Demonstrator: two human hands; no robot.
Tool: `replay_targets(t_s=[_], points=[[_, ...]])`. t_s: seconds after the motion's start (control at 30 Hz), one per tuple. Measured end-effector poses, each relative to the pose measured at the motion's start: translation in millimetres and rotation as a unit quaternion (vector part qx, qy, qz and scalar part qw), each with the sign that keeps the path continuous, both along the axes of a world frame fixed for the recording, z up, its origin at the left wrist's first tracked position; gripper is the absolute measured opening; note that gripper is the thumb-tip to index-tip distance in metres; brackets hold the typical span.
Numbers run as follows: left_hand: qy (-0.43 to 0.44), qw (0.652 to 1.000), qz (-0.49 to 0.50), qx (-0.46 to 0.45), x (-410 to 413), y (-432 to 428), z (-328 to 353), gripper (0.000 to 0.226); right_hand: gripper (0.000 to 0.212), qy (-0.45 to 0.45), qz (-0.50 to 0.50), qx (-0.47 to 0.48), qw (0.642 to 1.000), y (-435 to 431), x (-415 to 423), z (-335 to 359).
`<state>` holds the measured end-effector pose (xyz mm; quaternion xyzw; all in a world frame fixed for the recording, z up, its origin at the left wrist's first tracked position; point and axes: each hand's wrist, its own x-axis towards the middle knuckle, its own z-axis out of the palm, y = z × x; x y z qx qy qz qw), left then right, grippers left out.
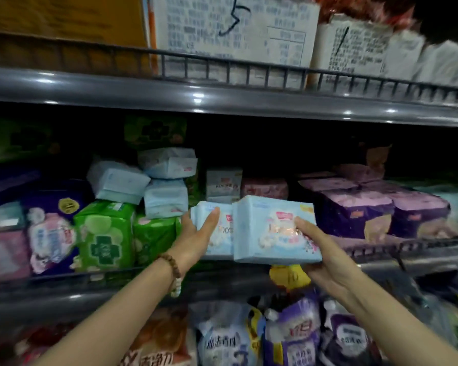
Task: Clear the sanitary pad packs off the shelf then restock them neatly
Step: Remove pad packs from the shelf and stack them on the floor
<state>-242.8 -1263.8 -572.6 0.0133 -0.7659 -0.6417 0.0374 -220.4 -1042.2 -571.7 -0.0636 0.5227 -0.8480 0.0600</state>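
- Holding two light-blue sanitary pad packs side by side at the front of the middle shelf: left pack and right pack, their inner edges touching and the right one overlapping slightly in front.
- Left hand: clasps the left pack at its outer edge. One digit lies nearly straight across the printed face and the rest goes round the side. What the hidden fingers do behind the pack I cannot tell.
- Right hand: thumb is pressed on the right pack's face and the fingers are curled under its bottom edge. This is a firm pinch that carries the weight from below.
- Both packs are upright with the print facing outward, probably so the labels read from the aisle and the pair moves as one block.
- Judgement: the packs are just over the front rail. From this one view, lifting out and setting in look the same, so I cannot say which it is.
- Shelf behind the pair is dark and looks open, with a white pack and a pink pack further back.
- To the left, a loose heap of light-blue packs lies tilted on top of green packs, so it is not yet neat.
- To the right, purple packs sit in tidier rows.
- Risk: the soft wrappers may slip where the two held packs overlap.
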Motion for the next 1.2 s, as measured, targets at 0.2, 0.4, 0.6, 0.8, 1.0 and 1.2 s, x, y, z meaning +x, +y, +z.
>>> replay_targets(t_s=[0.2,0.4,0.6,0.8,1.0,1.2], points=[[-0.070,0.993,-0.025,0.094,49,-26,-58,0.111,0.024,-0.081,0.049,-0.022,0.995,-58,54,-36],[-0.134,0.976,-0.149,0.089,110,-71,-117,0.102,0.032,-0.162,0.054,-0.013,0.985,-102,89,-102],[-0.271,0.953,-0.132,0.030,153,-111,-190,0.088,0.032,-0.246,0.095,0.006,0.965,-134,125,-175],[-0.422,0.898,-0.125,0.008,191,-119,-252,0.074,0.044,-0.306,0.117,0.120,0.937,-153,157,-252],[-0.484,0.866,-0.091,0.088,212,-111,-350,0.102,0.050,-0.348,0.125,0.227,0.901,-162,185,-329],[-0.525,0.830,-0.078,0.170,216,-97,-414,0.081,0.068,-0.400,0.153,0.275,0.861,-153,183,-392]])
